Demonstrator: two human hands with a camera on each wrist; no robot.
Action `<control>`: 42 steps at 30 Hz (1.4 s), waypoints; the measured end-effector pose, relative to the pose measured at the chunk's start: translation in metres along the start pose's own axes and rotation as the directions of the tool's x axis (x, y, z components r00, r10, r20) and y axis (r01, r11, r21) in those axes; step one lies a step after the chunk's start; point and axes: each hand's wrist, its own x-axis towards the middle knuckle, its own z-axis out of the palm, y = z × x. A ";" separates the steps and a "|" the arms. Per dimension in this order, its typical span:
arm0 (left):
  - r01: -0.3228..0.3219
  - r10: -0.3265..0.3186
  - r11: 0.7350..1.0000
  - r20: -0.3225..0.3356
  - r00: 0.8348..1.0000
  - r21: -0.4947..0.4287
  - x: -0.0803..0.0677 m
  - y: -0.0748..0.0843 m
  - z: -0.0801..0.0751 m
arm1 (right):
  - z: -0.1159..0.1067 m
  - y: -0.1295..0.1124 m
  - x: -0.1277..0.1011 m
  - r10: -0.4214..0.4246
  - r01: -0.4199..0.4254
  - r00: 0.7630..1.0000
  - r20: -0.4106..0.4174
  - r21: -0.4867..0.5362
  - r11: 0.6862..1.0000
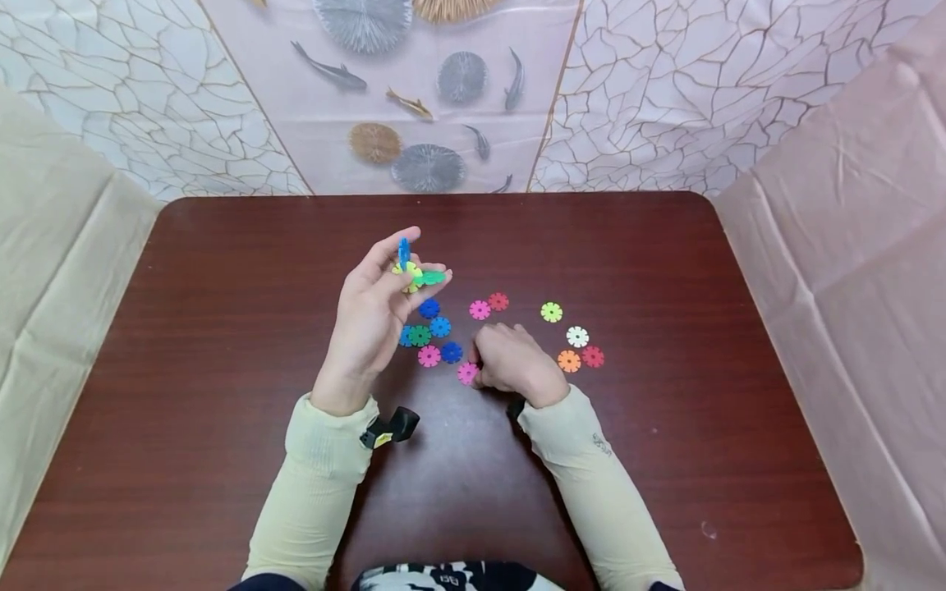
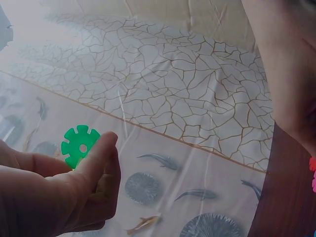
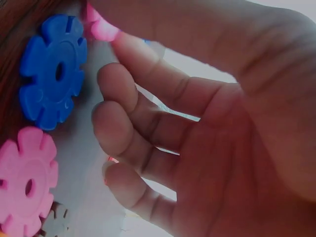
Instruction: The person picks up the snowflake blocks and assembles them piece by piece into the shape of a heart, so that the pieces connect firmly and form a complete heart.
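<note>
So, patterned cloth backs a brown table, left hand gripping discs, right hand a pink disc

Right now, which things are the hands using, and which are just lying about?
In the job:
yellow disc, blue disc and green disc, together in the left hand
pink disc, pinched by the right hand

Lying about on the table, maybe spare:
white disc
orange disc
red discs
loose pink discs
loose blue discs
loose green disc
loose yellow disc

Head view down over table, left wrist view towards backdrop, shared with head, right wrist view near grip
</note>
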 end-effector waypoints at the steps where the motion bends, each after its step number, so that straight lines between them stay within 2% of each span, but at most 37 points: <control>1: 0.005 -0.005 1.000 -0.003 1.000 0.009 -0.001 0.001 0.000 | 0.000 0.000 0.001 -0.002 0.002 1.000 0.004 0.013 1.000; 4: 0.014 -0.014 1.000 -0.004 1.000 0.013 -0.002 0.003 0.000 | -0.001 0.001 0.002 -0.038 0.038 0.999 -0.003 0.088 0.995; 6: 0.013 -0.013 1.000 0.001 1.000 0.006 -0.004 0.003 0.001 | -0.004 0.003 0.001 -0.087 0.091 0.996 -0.028 0.194 0.977; 8: 0.004 -0.004 1.000 0.008 1.000 -0.009 -0.005 0.003 0.001 | -0.009 0.006 -0.001 -0.145 0.168 0.985 -0.096 0.311 0.935; 11: -0.021 0.021 1.000 0.016 1.000 -0.015 -0.005 0.002 0.002 | -0.020 0.010 -0.010 -0.173 0.279 0.952 -0.252 0.482 0.831; 13: -0.032 0.033 0.999 0.020 0.999 -0.015 -0.005 0.001 0.002 | -0.029 0.011 -0.018 -0.137 0.347 0.914 -0.383 0.559 0.753; 15: -0.028 0.028 1.000 0.022 0.999 0.001 -0.004 0.001 0.002 | -0.036 0.010 -0.027 -0.087 0.423 0.860 -0.503 0.607 0.673; 17: -0.013 0.012 1.000 0.025 1.000 0.024 -0.004 0.000 0.002 | -0.042 0.008 -0.034 -0.043 0.515 0.796 -0.604 0.639 0.571; 18: -0.004 0.003 0.999 0.029 1.000 0.042 -0.005 0.001 0.002 | -0.045 0.006 -0.037 -0.028 0.564 0.763 -0.646 0.643 0.519; 20: 0.011 -0.015 0.996 0.046 0.999 0.084 -0.006 0.002 0.002 | -0.049 0.003 -0.042 -0.016 0.651 0.696 -0.718 0.622 0.435; 21: 0.017 -0.023 0.994 0.057 0.998 0.107 -0.007 0.003 0.002 | -0.050 0.001 -0.044 -0.014 0.686 0.669 -0.743 0.610 0.398; 22: 0.021 -0.030 0.991 0.069 0.997 0.129 -0.008 0.003 0.002 | -0.051 0.000 -0.045 -0.014 0.714 0.643 -0.766 0.592 0.374; 24: 0.031 -0.047 0.986 0.092 0.995 0.166 -0.009 0.004 0.002 | -0.053 -0.003 -0.045 -0.018 0.749 0.599 -0.800 0.552 0.367; 26: 0.041 -0.063 0.979 0.107 0.992 0.198 -0.010 0.004 0.002 | -0.054 -0.006 -0.044 -0.022 0.763 0.570 -0.821 0.519 0.385; 31: 0.035 -0.081 0.954 0.144 0.986 0.297 -0.010 0.002 0.003 | -0.052 -0.010 -0.040 -0.026 0.767 0.528 -0.849 0.463 0.443; 33: 0.019 -0.082 0.940 0.170 0.982 0.342 -0.010 0.001 0.003 | -0.051 -0.011 -0.039 -0.018 0.770 0.514 -0.857 0.453 0.449; 37: -0.006 -0.085 0.928 0.226 0.970 0.372 -0.010 -0.002 0.005 | -0.051 -0.014 -0.040 0.023 0.781 0.504 -0.864 0.467 0.415; 39: -0.005 -0.092 0.929 0.245 0.965 0.370 -0.010 -0.003 0.005 | -0.051 -0.015 -0.041 0.039 0.784 0.509 -0.860 0.482 0.390; 42: 0.004 -0.109 0.923 0.252 0.961 0.384 -0.010 -0.004 0.005 | -0.052 -0.015 -0.042 0.039 0.771 0.524 -0.851 0.493 0.402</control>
